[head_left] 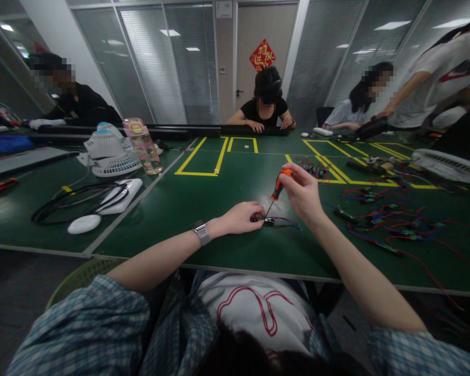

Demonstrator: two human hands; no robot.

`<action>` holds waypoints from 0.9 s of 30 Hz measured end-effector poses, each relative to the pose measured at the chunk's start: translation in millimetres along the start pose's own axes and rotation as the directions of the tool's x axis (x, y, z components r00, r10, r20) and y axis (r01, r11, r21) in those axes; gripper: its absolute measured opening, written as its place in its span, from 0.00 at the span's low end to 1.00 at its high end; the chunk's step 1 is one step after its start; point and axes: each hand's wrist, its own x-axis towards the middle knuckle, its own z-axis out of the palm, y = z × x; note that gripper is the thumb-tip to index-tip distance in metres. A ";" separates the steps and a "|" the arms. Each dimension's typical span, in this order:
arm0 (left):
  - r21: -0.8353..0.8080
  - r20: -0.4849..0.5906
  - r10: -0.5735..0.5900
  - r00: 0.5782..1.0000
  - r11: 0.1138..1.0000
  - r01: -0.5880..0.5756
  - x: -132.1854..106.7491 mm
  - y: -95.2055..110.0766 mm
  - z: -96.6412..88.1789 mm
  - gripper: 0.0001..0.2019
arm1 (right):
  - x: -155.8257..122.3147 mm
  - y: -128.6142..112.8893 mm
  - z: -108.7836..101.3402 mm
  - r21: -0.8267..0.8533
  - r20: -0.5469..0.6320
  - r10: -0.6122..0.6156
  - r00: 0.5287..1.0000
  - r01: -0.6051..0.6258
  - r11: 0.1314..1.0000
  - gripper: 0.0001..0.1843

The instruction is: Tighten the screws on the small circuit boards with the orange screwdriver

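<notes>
My right hand is closed around the orange and black handle of a screwdriver. The screwdriver tilts, its thin metal shaft running down to the left. Its tip reaches a small circuit board with wires on the green table; whether it sits in a screw is too small to tell. My left hand, below a wristwatch, has its fingers closed on that board's left end and partly hides it. Red and blue wires trail from the board to the right.
Several wired circuit boards lie in a tangle at the right. On the left are a white fan, a bottle, a black cable and a white mouse-like object. Yellow tape marks the table. Other people sit across it.
</notes>
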 end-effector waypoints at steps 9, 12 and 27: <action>-0.014 -0.006 0.005 1.000 1.000 -0.005 0.3 0.7 -0.7 0.04 | 3.5 -1.7 -0.8 0.155 0.014 0.100 0.995 -0.101 0.983 0.13; -0.016 0.004 0.008 1.000 1.000 -0.007 0.5 -0.2 -0.3 0.05 | 3.9 -1.5 -2.2 0.174 0.063 0.137 0.989 -0.146 0.974 0.14; -0.019 -0.007 0.010 1.000 1.000 -0.011 0.2 -1.3 0.8 0.06 | -1.6 -7.7 0.8 0.208 0.229 0.195 0.954 -0.243 0.947 0.16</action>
